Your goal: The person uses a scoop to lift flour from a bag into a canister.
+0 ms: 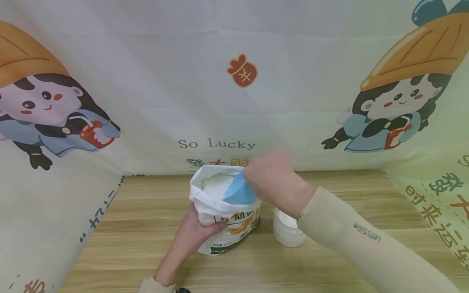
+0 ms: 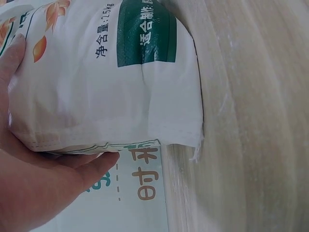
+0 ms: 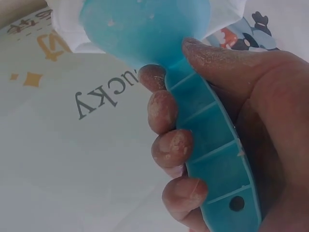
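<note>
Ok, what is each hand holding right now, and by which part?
The right hand grips the blue scoop by its handle; the left hand holds the white bag by its side, thumb on the front.

So the bag point(image 1: 234, 219) sits on the worktop point(image 1: 146, 211), jar point(image 1: 288, 235) just right, sheet point(image 1: 293, 101) behind both. The scoop point(image 1: 239, 191)'s in the bag's mouth, powder point(image 1: 216, 185) to its left. Probably powder in the jar too; the right arm point(image 1: 340, 221) partly covers it.
</note>
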The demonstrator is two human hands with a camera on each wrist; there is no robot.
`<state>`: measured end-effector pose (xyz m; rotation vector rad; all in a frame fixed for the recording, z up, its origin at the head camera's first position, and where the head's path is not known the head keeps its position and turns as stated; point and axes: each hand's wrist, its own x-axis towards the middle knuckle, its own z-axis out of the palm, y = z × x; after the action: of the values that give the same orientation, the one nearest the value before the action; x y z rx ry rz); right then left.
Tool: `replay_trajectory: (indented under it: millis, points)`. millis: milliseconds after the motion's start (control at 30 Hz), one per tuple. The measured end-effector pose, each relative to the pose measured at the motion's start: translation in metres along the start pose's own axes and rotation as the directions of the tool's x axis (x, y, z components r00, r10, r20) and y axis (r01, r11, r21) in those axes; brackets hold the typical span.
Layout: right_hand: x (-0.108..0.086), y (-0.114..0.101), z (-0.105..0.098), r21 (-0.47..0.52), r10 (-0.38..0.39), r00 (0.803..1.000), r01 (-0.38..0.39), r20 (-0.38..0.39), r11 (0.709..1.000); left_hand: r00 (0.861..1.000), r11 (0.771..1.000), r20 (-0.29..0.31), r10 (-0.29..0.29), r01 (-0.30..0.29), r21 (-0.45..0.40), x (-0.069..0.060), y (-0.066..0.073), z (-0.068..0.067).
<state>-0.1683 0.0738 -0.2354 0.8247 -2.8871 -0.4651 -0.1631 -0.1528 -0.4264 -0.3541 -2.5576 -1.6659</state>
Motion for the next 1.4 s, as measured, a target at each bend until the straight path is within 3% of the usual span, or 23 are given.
replay_trajectory:
  millis: [433,667,1133,1400]
  points:
    - [0.002,-0.008,0.017,-0.035,-0.022,0.993,0.018,-0.114,0.999,1.0,1.0,-0.004,-0.004,0.004,0.02,-0.001,0.0,-0.001]
    - [0.006,-0.01,0.025,0.006,-0.005,0.994,0.005,-0.108,1.0,1.0,1.0,0.001,-0.005,0.005,0.025,-0.001,0.0,-0.001]
    - [0.008,-0.009,0.05,0.075,-0.004,0.974,0.022,-0.226,0.997,0.999,0.999,0.012,0.045,-0.045,-0.002,0.0,-0.001,-0.001]
    - [0.009,-0.009,0.057,0.1,-0.001,0.975,0.023,-0.222,0.995,0.998,0.999,0.009,0.054,-0.054,-0.003,0.0,-0.001,-0.001]
